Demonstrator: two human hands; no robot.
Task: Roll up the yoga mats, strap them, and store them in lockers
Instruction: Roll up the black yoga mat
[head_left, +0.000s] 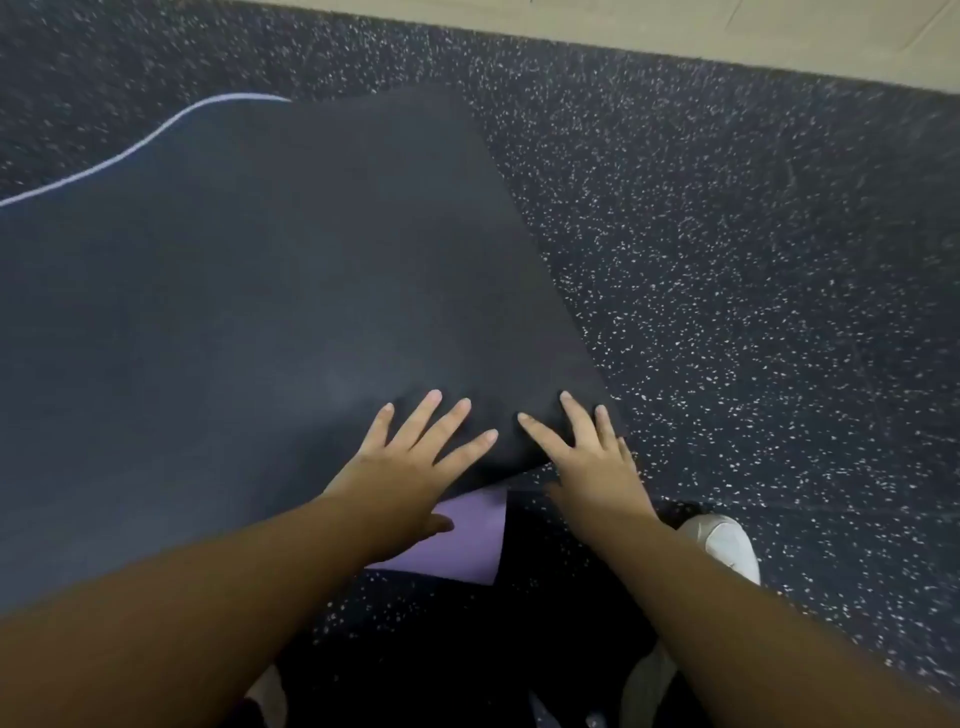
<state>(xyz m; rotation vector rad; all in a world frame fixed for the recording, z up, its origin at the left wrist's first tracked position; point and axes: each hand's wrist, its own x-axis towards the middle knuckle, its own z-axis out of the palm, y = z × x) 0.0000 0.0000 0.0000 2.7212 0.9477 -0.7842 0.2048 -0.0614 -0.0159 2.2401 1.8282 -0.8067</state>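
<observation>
The yoga mat (270, 270) lies on the floor and fills the left and centre of the frame; its upper face is dark, almost black; its purple underside shows at lower centre, where the near end is turned over on itself; a pale lilac edge of the mat curves across the upper left. The near right corner of the mat sits at centre right, lifted slightly into a soft fold.

The left hand (415, 462) rests on the folded near end; its four fingers are straight and spread apart, flat on the dark face; the thumb lies lower, against the purple underside. The right hand (592, 462) rests just beside it on the same corner; its fingers are likewise straight and apart, pressing down; the thumb cannot be clearly told. Both forearms are bare and enter from the bottom of the frame.

The floor (753, 260) is dark rubber with white speckles; a pale tiled strip (571, 21) runs along the top edge; a white shoe (727, 545) shows at lower right.
</observation>
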